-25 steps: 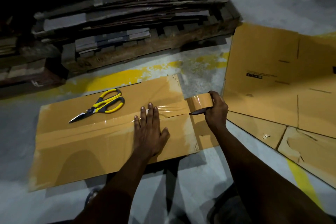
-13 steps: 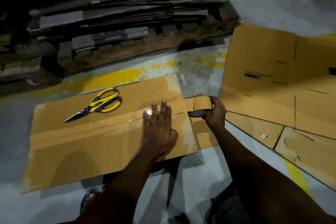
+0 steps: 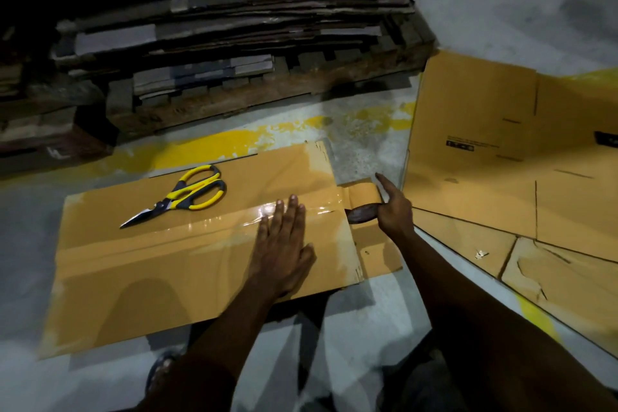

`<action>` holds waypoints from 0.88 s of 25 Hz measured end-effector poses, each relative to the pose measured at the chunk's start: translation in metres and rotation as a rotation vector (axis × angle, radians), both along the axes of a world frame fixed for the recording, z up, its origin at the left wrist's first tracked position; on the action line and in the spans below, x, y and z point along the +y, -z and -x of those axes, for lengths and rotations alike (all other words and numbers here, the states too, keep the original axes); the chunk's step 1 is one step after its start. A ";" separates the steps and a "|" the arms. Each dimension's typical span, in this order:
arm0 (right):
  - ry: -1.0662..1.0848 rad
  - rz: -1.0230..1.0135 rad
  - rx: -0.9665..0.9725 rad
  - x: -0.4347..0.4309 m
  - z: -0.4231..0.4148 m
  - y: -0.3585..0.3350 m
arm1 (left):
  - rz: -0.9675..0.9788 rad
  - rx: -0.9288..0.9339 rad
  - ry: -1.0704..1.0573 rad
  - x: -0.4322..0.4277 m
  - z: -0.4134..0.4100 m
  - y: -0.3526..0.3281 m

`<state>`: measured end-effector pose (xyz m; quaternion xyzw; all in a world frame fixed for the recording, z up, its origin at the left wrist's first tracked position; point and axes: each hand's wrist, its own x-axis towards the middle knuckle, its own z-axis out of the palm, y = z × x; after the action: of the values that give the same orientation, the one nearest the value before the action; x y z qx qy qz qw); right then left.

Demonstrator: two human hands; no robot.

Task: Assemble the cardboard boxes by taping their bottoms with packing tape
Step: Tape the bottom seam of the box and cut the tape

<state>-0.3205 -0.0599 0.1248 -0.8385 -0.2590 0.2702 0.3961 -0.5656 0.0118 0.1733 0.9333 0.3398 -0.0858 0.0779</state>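
Note:
A flattened brown cardboard box [image 3: 150, 264] lies on the floor in front of me, with a shiny strip of packing tape [image 3: 214, 221] running along its middle seam. My left hand [image 3: 281, 244] presses flat on the tape near the box's right end, fingers straight. Just past the right edge, my right hand [image 3: 394, 207] grips the brown tape roll [image 3: 363, 202], with the tape stretched from the roll onto the box.
Yellow-handled scissors [image 3: 187, 196] lie on the box's far left half. More flat cardboard [image 3: 501, 160] lies on the floor to the right. A pallet stacked with cardboard sheets [image 3: 217, 43] stands behind. A yellow floor line [image 3: 234, 140] runs along the box's far edge.
My left hand has slid right along the tape seam. My right hand has lowered the tape roll toward the floor at the box's right edge.

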 end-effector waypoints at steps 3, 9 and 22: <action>0.023 -0.011 -0.287 0.008 0.014 -0.026 | -0.010 0.026 -0.027 0.018 0.045 -0.003; -0.502 0.168 -0.518 0.069 0.111 -0.067 | 0.025 0.062 -0.142 0.053 0.143 -0.018; -0.906 0.312 -0.889 0.183 0.265 -0.074 | 0.075 0.021 -0.631 0.091 0.237 -0.014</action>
<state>-0.5856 0.1235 0.1985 -0.7257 -0.6836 0.0723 -0.0280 -0.8025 0.1031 0.1876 0.7775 0.6098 -0.0796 0.1317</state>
